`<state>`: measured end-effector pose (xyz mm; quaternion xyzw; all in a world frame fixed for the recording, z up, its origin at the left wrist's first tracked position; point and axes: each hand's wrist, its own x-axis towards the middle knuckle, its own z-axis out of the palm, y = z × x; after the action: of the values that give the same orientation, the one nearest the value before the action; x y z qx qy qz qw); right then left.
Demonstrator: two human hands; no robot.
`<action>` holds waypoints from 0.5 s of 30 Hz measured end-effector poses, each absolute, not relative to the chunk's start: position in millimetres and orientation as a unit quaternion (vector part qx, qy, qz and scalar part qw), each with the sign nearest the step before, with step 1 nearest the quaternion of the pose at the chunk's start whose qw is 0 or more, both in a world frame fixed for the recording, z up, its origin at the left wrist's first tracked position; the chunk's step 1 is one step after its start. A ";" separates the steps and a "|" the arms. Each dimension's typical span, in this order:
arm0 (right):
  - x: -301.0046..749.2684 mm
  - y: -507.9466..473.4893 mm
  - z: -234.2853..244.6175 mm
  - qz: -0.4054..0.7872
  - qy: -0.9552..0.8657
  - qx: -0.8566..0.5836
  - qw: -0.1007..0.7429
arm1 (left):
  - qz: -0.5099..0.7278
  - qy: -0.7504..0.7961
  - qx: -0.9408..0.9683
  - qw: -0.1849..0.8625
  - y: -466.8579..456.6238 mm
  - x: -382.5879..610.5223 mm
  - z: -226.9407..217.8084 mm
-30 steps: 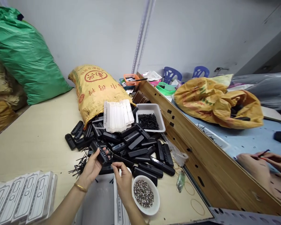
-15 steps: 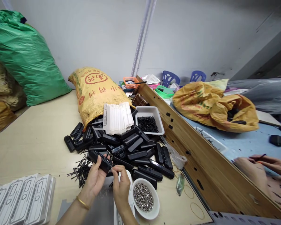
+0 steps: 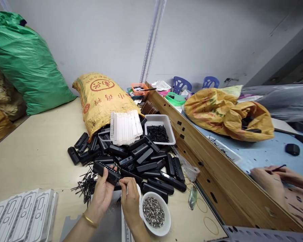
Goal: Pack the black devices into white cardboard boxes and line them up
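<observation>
My left hand [image 3: 102, 194] is wrapped round a long black plastic housing [image 3: 106, 171], held level above the table. My right hand [image 3: 129, 198] is pinched at the housing's right end; what its fingertips hold is too small to make out. A pile of the same black housings [image 3: 141, 160] lies just beyond, spilling from a yellow woven sack [image 3: 102, 97]. A white bowl of small metal pieces [image 3: 154, 213] sits right of my right hand. Loose thin black pins [image 3: 87, 185] lie left of my left hand.
A white tray of black pins [image 3: 158, 132] and a stack of white cards [image 3: 125, 126] sit behind the pile. White packaged cards [image 3: 22, 213] lie at front left. A wooden divider [image 3: 212, 168] runs along the right; beyond it another person's hands [image 3: 275, 178] work. Green sack [image 3: 25, 60] at far left.
Both hands have drawn slightly closer to me with the housing. My right hand has closed in on the housing's right end.
</observation>
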<state>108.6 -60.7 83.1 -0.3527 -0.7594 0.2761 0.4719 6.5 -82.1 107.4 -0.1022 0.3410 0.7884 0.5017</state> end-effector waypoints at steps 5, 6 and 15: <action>107.1 -59.3 77.0 0.295 -0.753 -0.356 0.468 | 0.813 0.363 -0.032 0.454 -83.7 14.8 105.9; 105.7 -60.6 74.9 0.317 -0.736 -0.367 0.472 | 0.813 0.364 -0.029 0.453 -82.8 16.5 104.7; 133.8 -57.1 65.0 0.531 -0.600 -0.420 0.425 | 0.788 0.378 0.065 0.481 -107.1 2.8 126.1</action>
<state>133.8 -57.1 65.0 -0.4203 -0.6000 0.5314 0.4252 2.8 -107.1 126.1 0.0653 0.3778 0.7883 0.4813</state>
